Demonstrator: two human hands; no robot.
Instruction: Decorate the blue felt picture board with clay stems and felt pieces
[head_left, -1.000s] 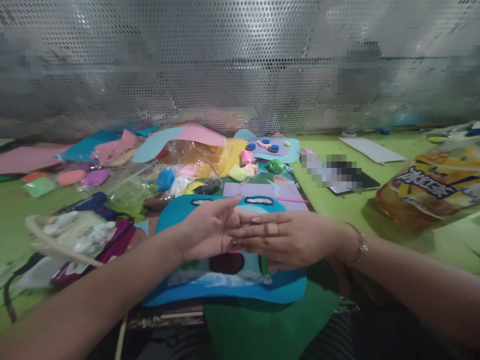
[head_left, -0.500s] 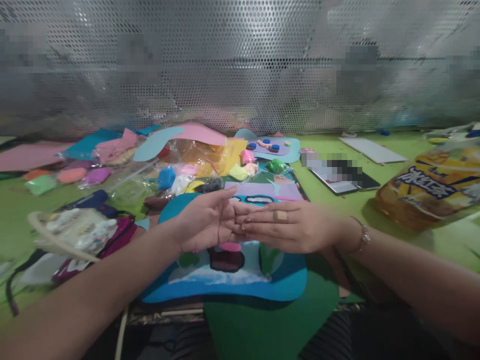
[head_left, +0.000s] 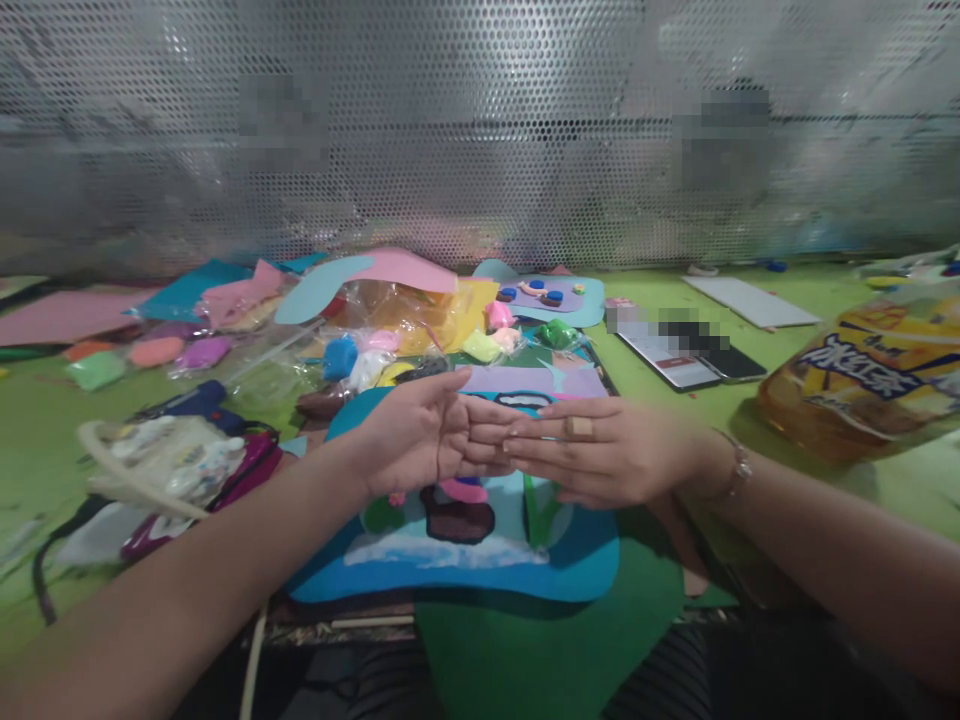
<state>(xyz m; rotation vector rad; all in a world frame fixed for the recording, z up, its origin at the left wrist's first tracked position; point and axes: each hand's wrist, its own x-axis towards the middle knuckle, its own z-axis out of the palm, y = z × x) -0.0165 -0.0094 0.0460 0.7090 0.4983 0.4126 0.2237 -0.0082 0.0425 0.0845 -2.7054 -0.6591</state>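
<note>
My left hand is turned palm up, its fingers stretched out to the right. Across its fingertips lie the flat, straight fingers of my right hand, palm down, with a plaster on one finger. Whether anything small sits between the fingers is hidden. Both hands hover over a blue cloud-edged picture with a brown pot shape, a pink piece and green shapes. My hands cover its middle. Under it lies a dark green sheet, hanging over the table's front edge.
Bagged modelling clay in several colours, such as a blue lump, lies behind the picture. A bag with a white strap is at left. Phones and a large iced tea bottle are at right. A perforated metal panel stands behind.
My right hand has slid a little to the right, so more of my left fingers shows. The view has shifted slightly.
</note>
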